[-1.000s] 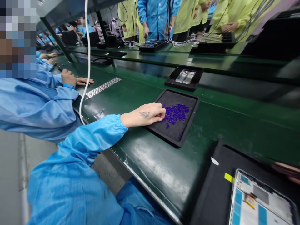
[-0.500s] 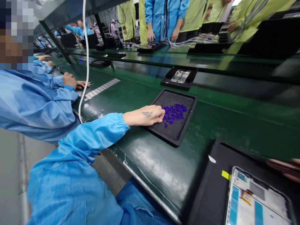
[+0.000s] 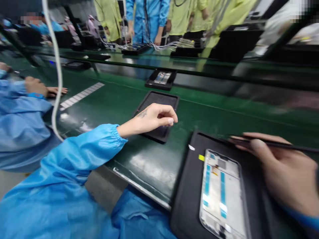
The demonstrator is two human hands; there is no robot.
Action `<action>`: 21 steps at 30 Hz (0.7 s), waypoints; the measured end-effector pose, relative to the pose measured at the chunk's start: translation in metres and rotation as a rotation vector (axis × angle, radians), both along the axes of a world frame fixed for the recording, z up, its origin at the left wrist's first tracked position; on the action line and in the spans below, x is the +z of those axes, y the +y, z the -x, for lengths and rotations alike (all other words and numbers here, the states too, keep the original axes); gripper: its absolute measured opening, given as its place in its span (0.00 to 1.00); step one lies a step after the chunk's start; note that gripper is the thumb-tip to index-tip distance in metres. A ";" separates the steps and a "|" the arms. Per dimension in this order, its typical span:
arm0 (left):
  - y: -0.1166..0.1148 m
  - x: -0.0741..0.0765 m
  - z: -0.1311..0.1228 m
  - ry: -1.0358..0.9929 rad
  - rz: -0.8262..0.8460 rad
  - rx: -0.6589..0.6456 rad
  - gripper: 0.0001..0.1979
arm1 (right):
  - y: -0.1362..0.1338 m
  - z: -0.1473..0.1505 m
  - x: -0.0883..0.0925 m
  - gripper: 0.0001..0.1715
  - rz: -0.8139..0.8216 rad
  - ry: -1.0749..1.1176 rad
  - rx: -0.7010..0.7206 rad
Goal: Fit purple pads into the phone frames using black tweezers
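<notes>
My left hand (image 3: 152, 119) hovers over the near end of a small black tray (image 3: 159, 99), fingers curled with thumb and forefinger pinched; whatever is between them is too small to see. The purple pieces in the tray are hidden behind this hand. My right hand (image 3: 281, 169) is closed round a thin dark tool (image 3: 286, 144) that points left, above the far right corner of a black mat (image 3: 186, 192). A phone frame (image 3: 221, 189) with white and blue patches lies face up on that mat, between my two hands.
The green conveyor belt (image 3: 224, 119) carries another black tray with a phone frame (image 3: 161, 78) further back. A white cable (image 3: 56, 76) hangs at left. A neighbouring person's hands (image 3: 37, 87) rest beside a strip of white labels (image 3: 79, 95). People in yellow and blue coats stand behind.
My left hand has lifted off the purple pieces and drawn back with pinched fingers. The view has swung right, bringing my right hand and the whole phone frame into sight.
</notes>
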State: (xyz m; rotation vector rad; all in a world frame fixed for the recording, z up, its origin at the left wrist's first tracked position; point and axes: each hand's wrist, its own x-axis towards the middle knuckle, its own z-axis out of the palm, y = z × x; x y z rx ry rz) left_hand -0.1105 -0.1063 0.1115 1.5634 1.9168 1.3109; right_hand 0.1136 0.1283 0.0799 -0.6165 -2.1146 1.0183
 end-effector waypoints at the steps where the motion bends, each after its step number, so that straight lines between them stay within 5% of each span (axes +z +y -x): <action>1: 0.008 -0.001 -0.013 -0.037 -0.008 -0.046 0.05 | -0.001 0.001 0.002 0.25 0.059 0.009 0.008; 8: 0.042 -0.013 -0.085 -0.117 0.078 -0.196 0.07 | -0.024 -0.016 0.018 0.11 0.115 0.145 0.124; 14: 0.042 -0.020 -0.091 -0.126 0.079 -0.145 0.02 | -0.037 -0.033 0.027 0.07 -0.077 -0.004 0.221; 21: 0.040 -0.025 -0.089 0.015 0.056 -0.188 0.03 | -0.038 -0.027 0.030 0.08 -0.046 -0.156 0.319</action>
